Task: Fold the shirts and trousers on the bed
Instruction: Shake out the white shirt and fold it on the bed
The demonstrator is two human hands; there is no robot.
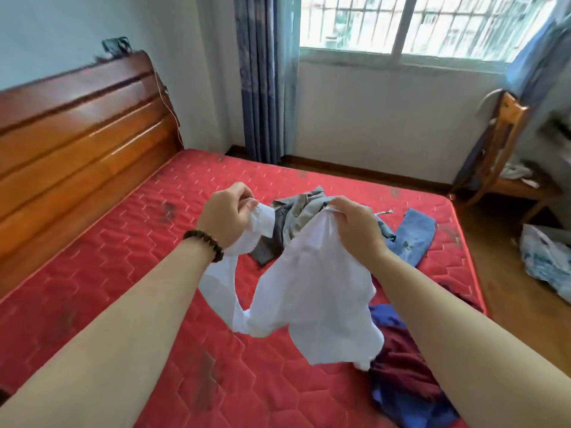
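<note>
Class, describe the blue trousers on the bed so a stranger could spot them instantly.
Start at the red mattress. Near its far right edge, beyond the grey clothes, lie the blue trousers. They are the only pale denim-blue piece, stretched out long and flat.

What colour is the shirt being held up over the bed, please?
White, plain; the shirt shows best in the head view.

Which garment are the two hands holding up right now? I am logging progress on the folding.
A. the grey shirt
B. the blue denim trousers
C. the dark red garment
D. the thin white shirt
D: the left hand and the right hand each pinch the thin white shirt, lifted above the red quilted mattress.
</note>
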